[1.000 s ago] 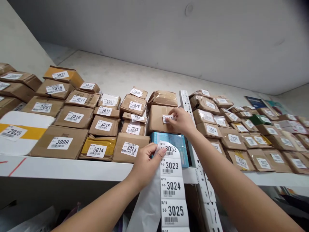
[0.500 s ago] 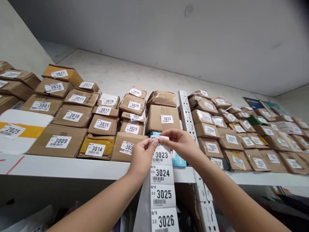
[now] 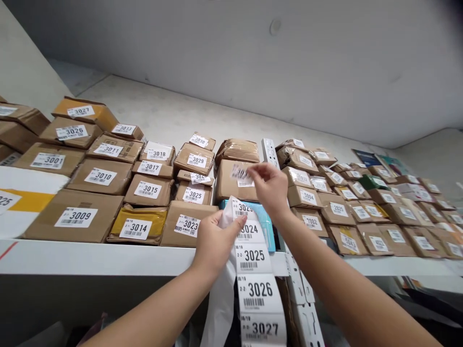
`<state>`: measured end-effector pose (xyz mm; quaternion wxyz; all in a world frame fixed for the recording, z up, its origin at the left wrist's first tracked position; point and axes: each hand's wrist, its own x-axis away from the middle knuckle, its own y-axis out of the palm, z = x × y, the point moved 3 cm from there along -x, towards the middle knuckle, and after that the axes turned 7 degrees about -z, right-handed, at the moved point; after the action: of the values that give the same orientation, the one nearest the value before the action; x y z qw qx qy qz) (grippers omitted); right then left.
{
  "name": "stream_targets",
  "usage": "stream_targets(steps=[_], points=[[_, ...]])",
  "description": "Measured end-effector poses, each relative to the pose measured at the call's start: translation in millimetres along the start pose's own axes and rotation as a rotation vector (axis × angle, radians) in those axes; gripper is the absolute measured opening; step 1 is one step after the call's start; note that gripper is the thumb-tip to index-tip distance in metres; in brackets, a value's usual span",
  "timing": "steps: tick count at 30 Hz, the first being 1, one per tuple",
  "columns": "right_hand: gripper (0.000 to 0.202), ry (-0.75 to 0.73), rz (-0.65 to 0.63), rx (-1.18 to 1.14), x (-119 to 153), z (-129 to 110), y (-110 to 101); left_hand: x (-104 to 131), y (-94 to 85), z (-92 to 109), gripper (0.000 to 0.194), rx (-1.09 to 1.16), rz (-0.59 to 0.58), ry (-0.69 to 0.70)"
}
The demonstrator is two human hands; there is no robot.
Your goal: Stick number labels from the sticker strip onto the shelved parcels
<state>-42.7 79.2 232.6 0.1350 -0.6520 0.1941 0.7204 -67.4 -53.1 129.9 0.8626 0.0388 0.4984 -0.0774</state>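
My left hand [image 3: 219, 236] pinches a long strip of number labels [image 3: 254, 255] near its top, thumb over the printed side. The strip hangs down with 3023 to 3027 readable, and its white backing curls behind. Between the fingertips of my right hand [image 3: 269, 185] is a single peeled label [image 3: 239, 172], blurred by motion. That label hovers before a brown box [image 3: 226, 185] that bears its own white label, partly covered from view. Behind the strip, on the shelf, stands a blue package [image 3: 266, 226].
A white shelf [image 3: 108, 260] carries stacked, numbered boxes on both sides, such as box 3009 [image 3: 77, 217] and yellow package 3014 [image 3: 135, 226]. A perforated white metal post [image 3: 269, 152] divides the rows. Dark clutter lies below the shelf.
My right hand has moved up from the strip's top with one label peeled off. My left hand has stayed on the strip, which has shifted upward slightly. The view has tilted a little.
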Motion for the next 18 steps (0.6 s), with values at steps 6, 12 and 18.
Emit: stream_targets(steps=[6, 12, 18], points=[[0.013, 0.035, 0.103, 0.358, -101.4, 27.5, 8.3, 16.8, -15.5, -1.1, 0.032, -0.029, -0.004, -0.006], [0.031, 0.09, 0.115, 0.568, -116.1, 35.4, 15.5, 39.3, -43.0, 0.9, 0.029, -0.022, -0.004, -0.072], [0.018, -0.07, -0.118, 0.705, -121.8, 27.8, 24.2, 43.4, -52.8, -7.0, 0.031, 0.056, 0.028, -0.058]])
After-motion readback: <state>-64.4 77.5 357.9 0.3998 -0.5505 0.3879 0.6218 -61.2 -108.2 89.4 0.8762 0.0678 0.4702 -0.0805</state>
